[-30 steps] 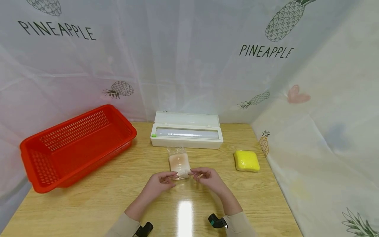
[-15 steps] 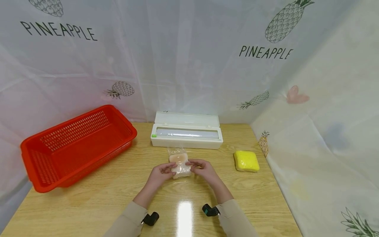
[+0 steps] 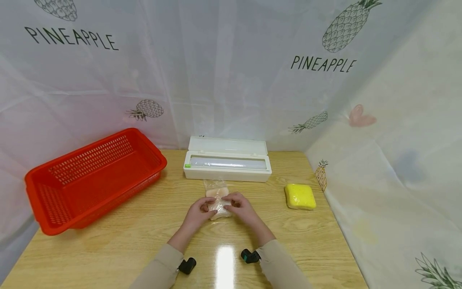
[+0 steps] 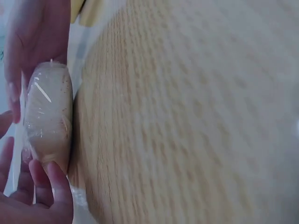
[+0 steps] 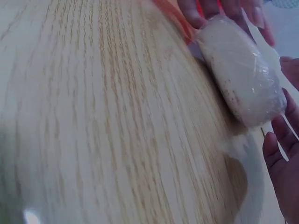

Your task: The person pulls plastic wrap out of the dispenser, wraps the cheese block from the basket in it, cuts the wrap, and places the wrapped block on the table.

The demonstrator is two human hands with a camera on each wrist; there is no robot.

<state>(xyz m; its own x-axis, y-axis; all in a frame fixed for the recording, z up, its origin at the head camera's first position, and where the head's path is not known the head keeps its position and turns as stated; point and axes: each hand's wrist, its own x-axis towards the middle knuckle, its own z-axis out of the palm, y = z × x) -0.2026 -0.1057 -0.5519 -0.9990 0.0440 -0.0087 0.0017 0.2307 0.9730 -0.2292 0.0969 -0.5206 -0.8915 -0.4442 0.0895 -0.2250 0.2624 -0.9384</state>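
Note:
A pale, bread-slice-shaped block (image 3: 217, 192) lies on the wooden table in the head view, wrapped in shiny cling film (image 3: 221, 205). A loose flap of the film spreads out from its far edge. My left hand (image 3: 196, 213) holds the wrapped slice at its left side, thumb and forefinger bent over the film. From the other side my right hand (image 3: 244, 209) grips it the same way, fingertips on top of the film. In the left wrist view, the block's rounded near edge (image 4: 49, 107) shows between both hands, brown specks on its side.
Behind the hands stands a white cling film dispenser (image 3: 227, 174), its lid up and the roll showing. A red plastic basket (image 3: 97, 206) sits at the left. To the right lies a yellow film-wrapped block (image 3: 300, 196). A printed curtain (image 3: 231, 80) hangs behind the table.
Both hands have moved slightly forward and closer together. The near film edge has been folded up over the pale slice, covering more of its top.

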